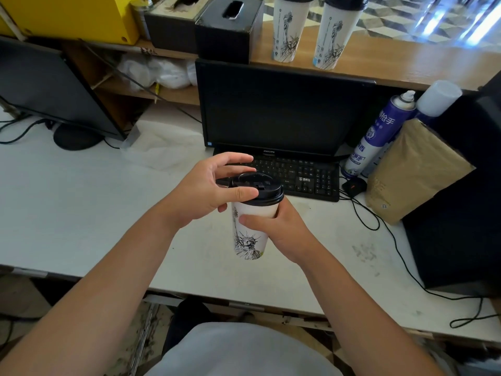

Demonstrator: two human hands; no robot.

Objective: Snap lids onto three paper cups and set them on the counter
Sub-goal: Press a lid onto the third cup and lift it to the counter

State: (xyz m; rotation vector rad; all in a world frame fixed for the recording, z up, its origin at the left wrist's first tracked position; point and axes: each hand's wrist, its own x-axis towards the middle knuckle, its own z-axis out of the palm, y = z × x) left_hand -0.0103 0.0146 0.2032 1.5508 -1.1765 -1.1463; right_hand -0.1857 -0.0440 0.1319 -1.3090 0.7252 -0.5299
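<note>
A white paper cup [248,234] printed with a Statue of Liberty drawing is held above the white desk, in front of the keyboard. My right hand [282,229] wraps around its side from the right. A black lid [260,187] sits on the cup's rim. My left hand [208,189] is on the lid from the left, thumb lying across its near edge and fingers arched over its far side. Two more cups of the same kind, one [288,31] beside the other [336,36], stand with black lids on the wooden counter [406,63] behind the monitor.
A black monitor [279,109] and keyboard [298,175] stand straight ahead on the desk [81,213]. To the right are a spray can [376,134], a brown paper bag [412,169], a mouse [353,185] and a dark box. A second monitor stands at left. Tissue boxes [227,28] sit on the counter.
</note>
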